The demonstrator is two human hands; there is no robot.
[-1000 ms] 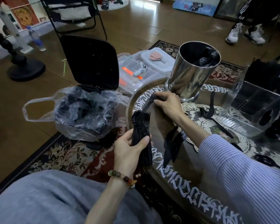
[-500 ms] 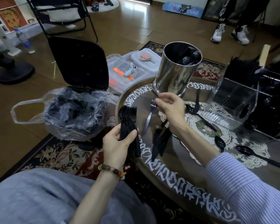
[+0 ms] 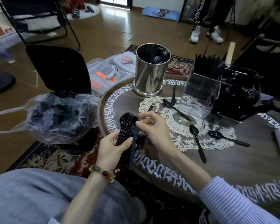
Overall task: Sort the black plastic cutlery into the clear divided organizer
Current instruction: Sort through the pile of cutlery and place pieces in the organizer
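Your left hand (image 3: 111, 147) grips a nested stack of forks (image 3: 128, 126) at the near left edge of the worktop (image 3: 233, 162), fingers curled round the handles, tines fanned up and away. Your right hand (image 3: 153, 126) pinches a single fork (image 3: 132, 147) by its head and lays it against the stack, its handle hanging down below your left thumb. To seat it well, line the tines up with the ones beneath before you let go, and keep your left thumb pressing on the handles so the pile does not splay.

The cutlery is thin, glossy black plastic, light and apt to slide. Loose spoons (image 3: 198, 139) lie on the lace doily (image 3: 181, 126) to the right of your hands, well apart from the stack. The clear divided organizer (image 3: 200, 92) stands at the far right, beside a steel canister (image 3: 149, 73), with dark cutlery already upright in its back compartment; the front ones look unfilled, though glare makes that uncertain.
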